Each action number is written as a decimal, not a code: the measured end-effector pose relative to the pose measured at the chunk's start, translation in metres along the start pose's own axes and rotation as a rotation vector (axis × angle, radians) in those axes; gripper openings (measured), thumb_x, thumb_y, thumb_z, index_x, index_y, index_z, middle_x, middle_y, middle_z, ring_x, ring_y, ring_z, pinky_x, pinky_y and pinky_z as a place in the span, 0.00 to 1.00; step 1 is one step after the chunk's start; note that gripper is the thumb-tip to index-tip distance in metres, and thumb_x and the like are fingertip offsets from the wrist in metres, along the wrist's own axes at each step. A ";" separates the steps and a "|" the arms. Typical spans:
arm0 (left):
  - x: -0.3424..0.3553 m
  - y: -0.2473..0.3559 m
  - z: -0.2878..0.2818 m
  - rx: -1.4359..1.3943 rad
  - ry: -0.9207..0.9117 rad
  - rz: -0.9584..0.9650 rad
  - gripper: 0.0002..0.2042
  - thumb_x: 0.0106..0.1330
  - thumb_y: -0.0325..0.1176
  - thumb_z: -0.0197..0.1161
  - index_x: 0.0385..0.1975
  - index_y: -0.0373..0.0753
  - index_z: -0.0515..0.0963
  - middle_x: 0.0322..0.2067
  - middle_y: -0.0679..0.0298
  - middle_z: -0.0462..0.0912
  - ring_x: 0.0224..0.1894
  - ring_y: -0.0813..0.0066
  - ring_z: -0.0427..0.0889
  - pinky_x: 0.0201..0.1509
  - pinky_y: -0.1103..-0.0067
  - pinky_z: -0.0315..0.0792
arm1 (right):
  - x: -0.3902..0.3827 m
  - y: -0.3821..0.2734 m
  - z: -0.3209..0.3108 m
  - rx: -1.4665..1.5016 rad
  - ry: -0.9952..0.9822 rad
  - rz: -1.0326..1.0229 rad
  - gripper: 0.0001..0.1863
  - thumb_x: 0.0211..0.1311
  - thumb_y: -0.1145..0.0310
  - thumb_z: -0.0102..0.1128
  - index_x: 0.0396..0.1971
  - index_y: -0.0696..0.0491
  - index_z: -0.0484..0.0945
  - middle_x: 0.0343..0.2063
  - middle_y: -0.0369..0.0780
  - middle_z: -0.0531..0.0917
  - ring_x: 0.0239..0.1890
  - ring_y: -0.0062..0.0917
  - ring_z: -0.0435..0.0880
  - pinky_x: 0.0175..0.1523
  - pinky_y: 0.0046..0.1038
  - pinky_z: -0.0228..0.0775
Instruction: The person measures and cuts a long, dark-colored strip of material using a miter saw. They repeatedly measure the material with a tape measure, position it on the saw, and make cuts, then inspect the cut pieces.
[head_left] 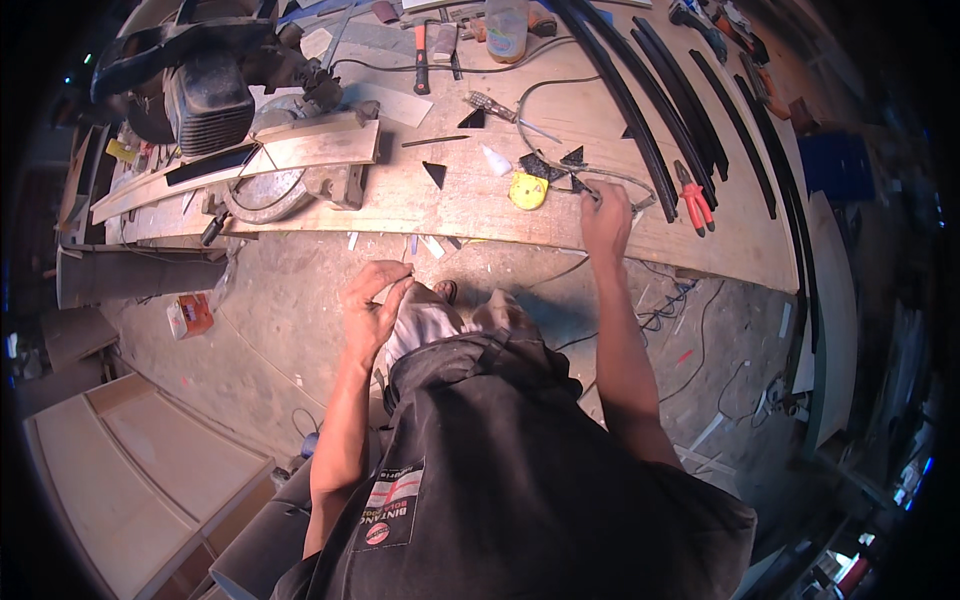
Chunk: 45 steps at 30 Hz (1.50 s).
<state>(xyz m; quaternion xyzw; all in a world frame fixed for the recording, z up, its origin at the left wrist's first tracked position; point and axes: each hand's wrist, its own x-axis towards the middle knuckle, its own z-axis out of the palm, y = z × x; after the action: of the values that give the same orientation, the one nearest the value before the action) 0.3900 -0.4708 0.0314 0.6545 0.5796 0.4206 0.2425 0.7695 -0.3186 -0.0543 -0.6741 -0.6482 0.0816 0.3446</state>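
My right hand (607, 225) is at the front of the wooden workbench (450, 215), its fingers closed at a small dark piece that they mostly hide. Just left of it lie a yellow tape measure (528, 191), several small black cut pieces (538, 166) and a white cone-shaped tip (495, 160). My left hand (375, 305) is in front of the bench edge, above my lap. Its thumb and forefinger are pinched together; whatever is between them is too small to make out. A black triangular piece (434, 174) lies on the bench beyond it.
A miter saw (210, 105) with wooden boards (290, 155) across it stands at the left. Long black strips (625, 100) and red-handled pliers (692, 200) lie at the right. Farther back are a hammer (421, 60), a screwdriver (490, 104) and a clear plastic container (506, 30).
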 end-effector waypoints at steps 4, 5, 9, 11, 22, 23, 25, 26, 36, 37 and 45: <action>0.004 0.012 0.001 -0.094 -0.020 -0.070 0.11 0.66 0.18 0.73 0.46 0.35 0.93 0.44 0.55 0.91 0.47 0.63 0.90 0.53 0.72 0.82 | 0.048 0.008 0.001 -0.248 -0.269 0.119 0.19 0.65 0.59 0.77 0.49 0.56 0.89 0.49 0.51 0.90 0.56 0.50 0.88 0.59 0.47 0.81; 0.006 0.013 0.002 -0.086 -0.013 -0.075 0.11 0.66 0.18 0.73 0.46 0.35 0.93 0.43 0.55 0.90 0.46 0.64 0.90 0.52 0.73 0.82 | 0.056 0.008 0.004 -0.233 -0.327 0.150 0.19 0.63 0.59 0.77 0.48 0.55 0.88 0.50 0.51 0.90 0.56 0.50 0.88 0.60 0.48 0.81; 0.011 0.009 0.007 -0.067 0.025 -0.089 0.11 0.68 0.18 0.71 0.47 0.35 0.93 0.39 0.57 0.88 0.43 0.67 0.87 0.51 0.74 0.80 | 0.070 0.010 0.018 -0.292 -0.515 0.269 0.22 0.60 0.57 0.78 0.49 0.54 0.87 0.50 0.51 0.90 0.57 0.49 0.89 0.61 0.47 0.82; 0.010 0.008 0.009 -0.052 0.036 -0.109 0.11 0.69 0.19 0.71 0.48 0.35 0.93 0.37 0.57 0.87 0.42 0.67 0.86 0.50 0.75 0.80 | 0.069 0.011 0.020 -0.327 -0.523 0.264 0.22 0.61 0.56 0.78 0.50 0.53 0.87 0.49 0.51 0.90 0.56 0.49 0.89 0.60 0.47 0.82; 0.032 0.010 0.048 -0.570 0.009 -0.297 0.05 0.74 0.17 0.63 0.45 0.31 0.83 0.43 0.63 0.85 0.46 0.74 0.86 0.54 0.76 0.81 | -0.005 -0.034 -0.007 0.608 -0.226 0.439 0.24 0.69 0.59 0.77 0.59 0.55 0.85 0.44 0.36 0.90 0.41 0.25 0.86 0.46 0.29 0.76; 0.034 0.008 0.056 -0.615 -0.011 -0.343 0.05 0.74 0.17 0.63 0.45 0.31 0.82 0.43 0.64 0.85 0.45 0.75 0.86 0.54 0.76 0.81 | -0.018 -0.039 -0.005 0.811 -0.247 0.476 0.23 0.72 0.60 0.75 0.60 0.56 0.84 0.44 0.34 0.90 0.41 0.21 0.84 0.47 0.26 0.75; 0.040 0.008 0.073 -0.573 -0.089 -0.376 0.05 0.73 0.20 0.67 0.45 0.33 0.84 0.43 0.63 0.84 0.43 0.76 0.85 0.50 0.77 0.80 | -0.037 -0.049 -0.007 1.186 -0.307 0.590 0.22 0.76 0.60 0.72 0.61 0.58 0.84 0.43 0.30 0.89 0.42 0.14 0.80 0.47 0.22 0.72; 0.045 0.011 0.081 -0.568 -0.120 -0.369 0.06 0.73 0.23 0.69 0.47 0.34 0.85 0.44 0.63 0.84 0.43 0.77 0.85 0.49 0.78 0.79 | -0.041 -0.057 -0.008 1.360 -0.343 0.688 0.18 0.81 0.63 0.66 0.62 0.56 0.83 0.45 0.32 0.89 0.45 0.11 0.81 0.49 0.20 0.70; 0.078 0.085 0.092 -0.431 -0.191 -0.182 0.24 0.64 0.34 0.84 0.58 0.35 0.87 0.50 0.62 0.85 0.48 0.77 0.84 0.51 0.79 0.80 | -0.057 -0.114 -0.040 2.043 -0.595 0.906 0.19 0.88 0.64 0.52 0.71 0.49 0.75 0.48 0.34 0.86 0.50 0.21 0.85 0.46 0.23 0.73; 0.078 0.086 0.093 -0.441 -0.190 -0.147 0.24 0.63 0.33 0.85 0.58 0.35 0.87 0.50 0.62 0.85 0.48 0.76 0.84 0.51 0.79 0.80 | -0.060 -0.113 -0.039 2.106 -0.620 0.805 0.20 0.88 0.64 0.52 0.72 0.49 0.74 0.48 0.34 0.86 0.49 0.21 0.85 0.45 0.24 0.73; 0.074 0.099 0.095 -0.441 -0.096 -0.039 0.26 0.57 0.31 0.86 0.57 0.36 0.88 0.48 0.62 0.82 0.44 0.75 0.82 0.47 0.79 0.78 | -0.058 -0.121 -0.046 2.090 -0.623 0.654 0.24 0.89 0.65 0.51 0.78 0.47 0.70 0.46 0.39 0.85 0.38 0.15 0.78 0.43 0.20 0.70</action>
<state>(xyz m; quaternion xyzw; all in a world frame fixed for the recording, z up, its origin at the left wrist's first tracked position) 0.5224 -0.4038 0.0807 0.5937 0.4738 0.5008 0.4150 0.6875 -0.3986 0.0295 -0.1440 -0.1136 0.8317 0.5241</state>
